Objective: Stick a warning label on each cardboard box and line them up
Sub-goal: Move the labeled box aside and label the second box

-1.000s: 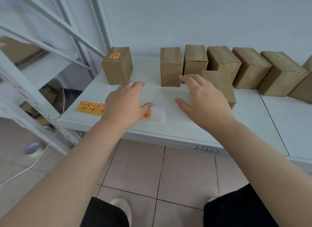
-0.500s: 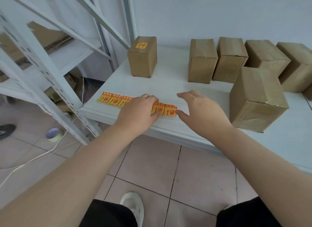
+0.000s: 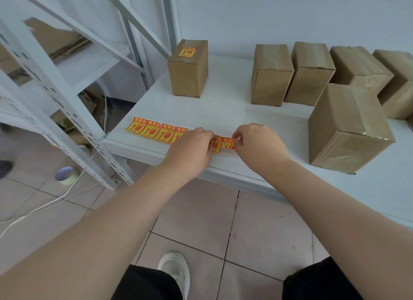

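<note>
One label strip [image 3: 156,133] lies along the table [image 3: 234,112] front edge, 9 o'clock from your left hand [image 3: 190,150], curled fingers holding it down. Labelled box [image 3: 188,69] at 12. Your right hand [image 3: 259,147] pinches the end label [image 3: 228,143]. Plain box [image 3: 348,130] at 3, row of four boxes [image 3: 309,74] at 1.

The left hand [image 3: 190,147] covers the middle of the strip [image 3: 156,133] at the frame's centre, and its fingertips are tucked out of sight, so whether they pinch or only press cannot be told. The print on the strip is too small to read, as on the label [image 3: 187,52] atop the left box [image 3: 187,76]. The rightmost box [image 3: 400,76] is cut off by the right edge, a dark shape [image 3: 4,168] by the left edge.
</note>
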